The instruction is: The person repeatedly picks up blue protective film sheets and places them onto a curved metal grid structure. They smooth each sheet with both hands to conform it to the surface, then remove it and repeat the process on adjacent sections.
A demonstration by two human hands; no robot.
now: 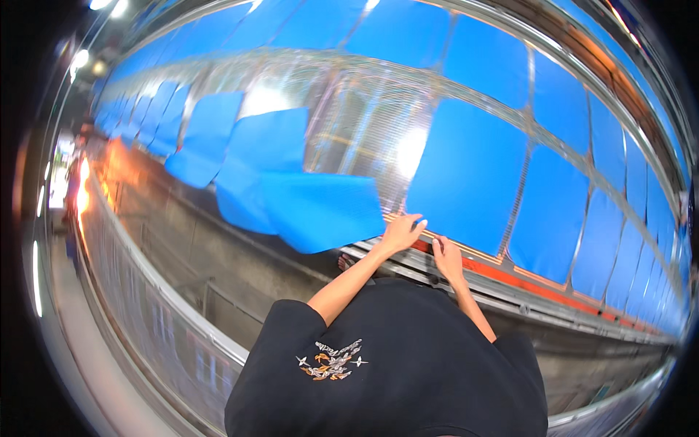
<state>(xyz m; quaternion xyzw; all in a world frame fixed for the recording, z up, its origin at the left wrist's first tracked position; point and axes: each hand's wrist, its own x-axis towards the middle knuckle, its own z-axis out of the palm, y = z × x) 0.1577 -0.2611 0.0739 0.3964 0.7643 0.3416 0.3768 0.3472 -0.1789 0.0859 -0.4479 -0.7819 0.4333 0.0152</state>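
Observation:
A flat blue sheet (466, 175) lies on the wire mesh in front of me. At its near left corner is my left hand (402, 233), thumb and fingers curled toward each other. Just right of it, my right hand (448, 260) is closed against the red-edged rail below the sheet's near edge. Whatever either hand pinches is hidden or too small to make out. To the left of my hands, another blue sheet (320, 207) hangs loosely over the near edge with its corner folded across. Bare shiny mesh (364, 131) shows between the two sheets.
Further rows of blue sheets (400, 33) cover the frame behind and to the right. A metal rail (510, 291) runs along the near side. On the left stand a low pale barrier (160, 291) and a grey walkway. Bright orange light (84, 186) glows at the far left.

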